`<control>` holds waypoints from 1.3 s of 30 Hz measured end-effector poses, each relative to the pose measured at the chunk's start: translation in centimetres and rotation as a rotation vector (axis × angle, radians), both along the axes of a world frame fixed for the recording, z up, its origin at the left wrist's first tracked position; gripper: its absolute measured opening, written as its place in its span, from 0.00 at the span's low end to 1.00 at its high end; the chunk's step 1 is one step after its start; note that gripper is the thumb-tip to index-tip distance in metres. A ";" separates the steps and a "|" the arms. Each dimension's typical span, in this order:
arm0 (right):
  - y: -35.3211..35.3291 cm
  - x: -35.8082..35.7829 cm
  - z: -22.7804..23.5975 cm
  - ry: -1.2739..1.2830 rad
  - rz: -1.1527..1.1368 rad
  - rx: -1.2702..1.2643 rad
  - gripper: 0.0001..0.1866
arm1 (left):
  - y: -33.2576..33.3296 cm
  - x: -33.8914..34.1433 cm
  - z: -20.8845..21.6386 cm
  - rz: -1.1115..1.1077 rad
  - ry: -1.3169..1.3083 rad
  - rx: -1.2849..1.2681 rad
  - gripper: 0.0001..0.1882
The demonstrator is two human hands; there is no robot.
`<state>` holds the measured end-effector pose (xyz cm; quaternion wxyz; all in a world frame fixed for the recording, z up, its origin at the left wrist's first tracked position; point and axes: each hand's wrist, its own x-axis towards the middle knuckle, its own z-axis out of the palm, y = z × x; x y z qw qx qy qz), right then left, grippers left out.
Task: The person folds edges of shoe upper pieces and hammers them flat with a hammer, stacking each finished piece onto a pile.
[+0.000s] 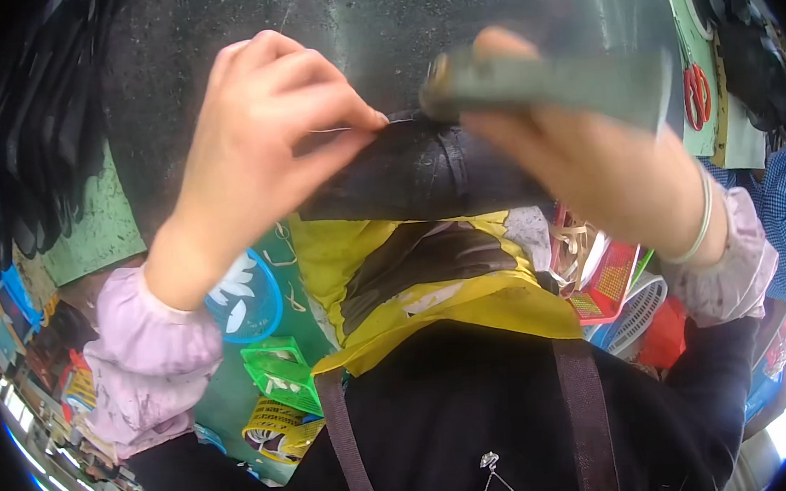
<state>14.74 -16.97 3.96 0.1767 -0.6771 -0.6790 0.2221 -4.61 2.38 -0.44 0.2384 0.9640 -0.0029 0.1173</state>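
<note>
My left hand (263, 117) is closed, thumb and forefinger pinching a thin white thread (399, 121) at the upper edge of a black leather-like piece (415, 172). That piece lies across the near edge of the dark work surface, creased around its middle. To the right, my right hand (579, 143) grips a long grey-green tool (556, 82), smeared by motion. Its narrower left end, with a brownish patch, is close to the thread and the piece's upper edge; its exact kind cannot be made out.
Black pieces (43, 135) hang at the left. Red-handled scissors (697, 97) are at the right. Below the surface are a blue bowl (275, 301) with white pieces, a green basket (308, 395), a yellow basket (284, 446) and a red basket (613, 288). Yellow cloth (446, 334) covers my lap.
</note>
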 end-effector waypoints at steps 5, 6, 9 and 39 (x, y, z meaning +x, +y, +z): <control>0.1 -1.2 0.5 0.125 -0.004 -0.003 0.09 | -0.1 0.2 0.0 -0.047 -0.184 0.151 0.09; 0.2 -1.1 0.3 0.062 0.059 -0.001 0.09 | 1.0 0.0 0.2 -0.047 -0.099 0.065 0.10; 1.1 -1.2 0.2 0.068 0.007 0.010 0.13 | 1.3 -0.3 -0.4 -0.086 -0.064 0.033 0.11; -5.0 2.9 1.0 0.089 -0.184 0.080 0.18 | -4.3 4.3 -1.0 -0.076 -0.119 -0.008 0.12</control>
